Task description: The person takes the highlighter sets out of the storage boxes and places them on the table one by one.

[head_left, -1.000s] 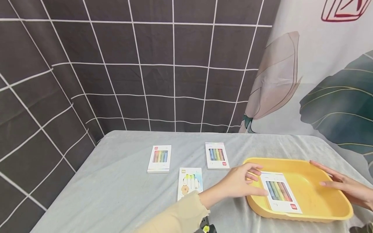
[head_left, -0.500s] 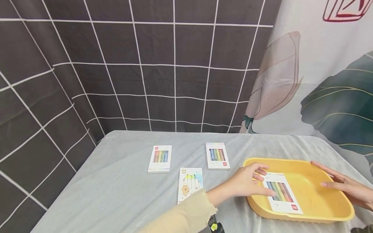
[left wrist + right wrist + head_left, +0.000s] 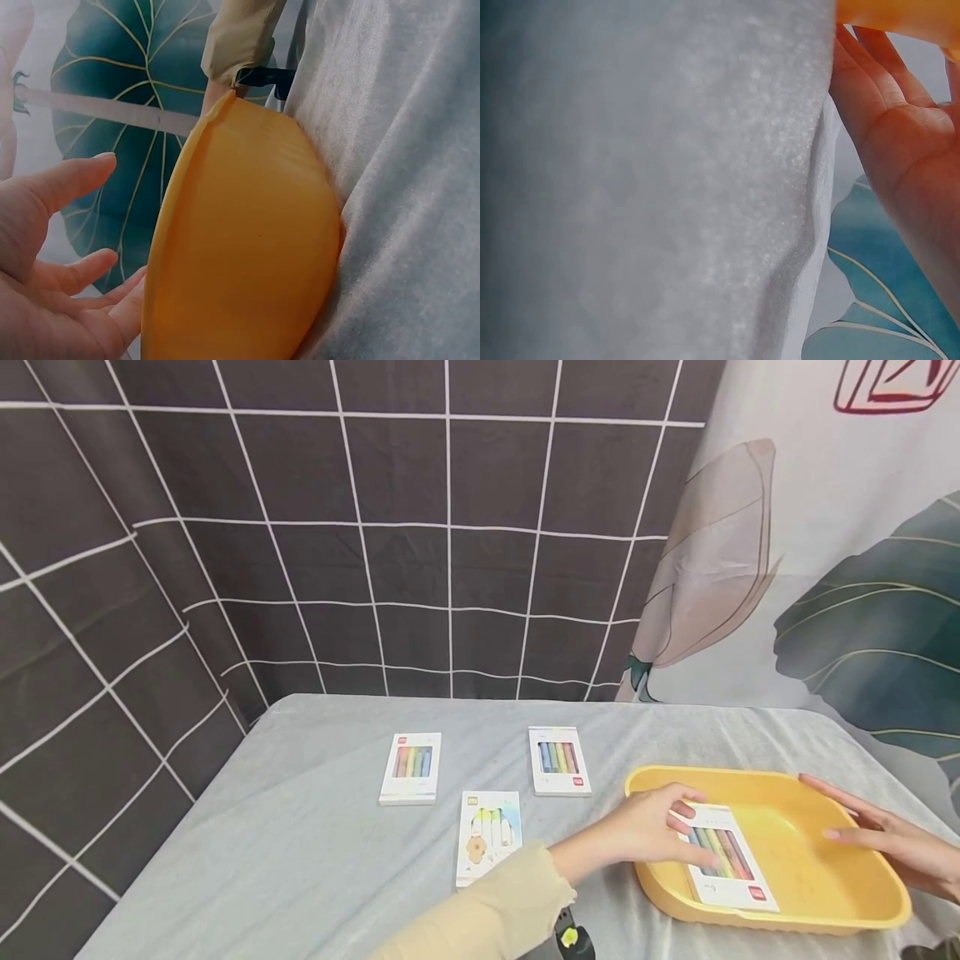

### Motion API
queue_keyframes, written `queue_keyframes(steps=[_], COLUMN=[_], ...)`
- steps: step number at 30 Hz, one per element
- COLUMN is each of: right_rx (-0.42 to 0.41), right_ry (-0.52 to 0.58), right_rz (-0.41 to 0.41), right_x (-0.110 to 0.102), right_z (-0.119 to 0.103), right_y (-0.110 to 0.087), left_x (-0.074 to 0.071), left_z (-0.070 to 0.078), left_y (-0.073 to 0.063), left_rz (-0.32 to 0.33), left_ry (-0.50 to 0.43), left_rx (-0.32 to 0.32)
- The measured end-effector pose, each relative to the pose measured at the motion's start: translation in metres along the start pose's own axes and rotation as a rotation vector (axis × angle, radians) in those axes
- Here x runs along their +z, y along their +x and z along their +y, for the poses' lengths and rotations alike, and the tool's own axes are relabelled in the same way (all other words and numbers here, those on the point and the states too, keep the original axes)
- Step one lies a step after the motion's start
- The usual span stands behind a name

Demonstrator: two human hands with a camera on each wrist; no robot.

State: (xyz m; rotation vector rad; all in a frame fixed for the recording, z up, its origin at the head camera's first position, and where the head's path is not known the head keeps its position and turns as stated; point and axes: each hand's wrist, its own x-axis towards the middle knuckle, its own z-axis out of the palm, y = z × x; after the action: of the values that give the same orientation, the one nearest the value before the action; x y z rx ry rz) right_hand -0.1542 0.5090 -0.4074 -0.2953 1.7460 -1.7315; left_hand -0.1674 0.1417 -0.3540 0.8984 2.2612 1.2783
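A white box (image 3: 737,853) with coloured sticks behind a window lies in the left part of a yellow tray (image 3: 817,872). Over the tray's left rim reaches my left hand (image 3: 654,828), its thumb across the box's window and its fingers by the box's upper left edge. The left wrist view shows that thumb well apart from the fingers, nothing between them; the tray wall (image 3: 240,225) hides the box there. My right hand (image 3: 885,842) holds the tray's right side, thumb over the rim inside; its palm and fingers (image 3: 885,82) show against the tray in the right wrist view.
Left of the tray lie two similar white boxes, one far left (image 3: 411,768) and one nearer the tray (image 3: 560,762). A third box with a flower picture (image 3: 486,831) is partly behind my left sleeve (image 3: 487,910). Grey cloth (image 3: 300,860) covers the table.
My left hand has shifted a little to the right, farther over the box in the tray. The right hand, tray and boxes have stayed in place.
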Motion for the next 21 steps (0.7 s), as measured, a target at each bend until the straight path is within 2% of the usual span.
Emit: queue_keyframes(steps=[4, 11, 17, 21], right_rx=[0.005, -0.008, 0.01, 0.008], right_ry=[-0.018, 0.009, -0.015, -0.017], right_rz=[0.02, -0.002, 0.02, 0.023], right_x=[0.001, 0.001, 0.0, 0.001], right_z=[-0.001, -0.002, -0.002, -0.001], right_y=[0.0, -0.001, -0.001, 0.0], left_x=[0.003, 0.006, 0.007, 0.01], left_z=[0.0, 0.003, 0.005, 0.006], left_y=[0.005, 0.013, 0.02, 0.024], left_rz=[-0.006, -0.013, -0.044, -0.069], left_ry=[0.081, 0.216, 0.382, 0.448], left_rx=[-0.011, -0.035, -0.05, -0.07])
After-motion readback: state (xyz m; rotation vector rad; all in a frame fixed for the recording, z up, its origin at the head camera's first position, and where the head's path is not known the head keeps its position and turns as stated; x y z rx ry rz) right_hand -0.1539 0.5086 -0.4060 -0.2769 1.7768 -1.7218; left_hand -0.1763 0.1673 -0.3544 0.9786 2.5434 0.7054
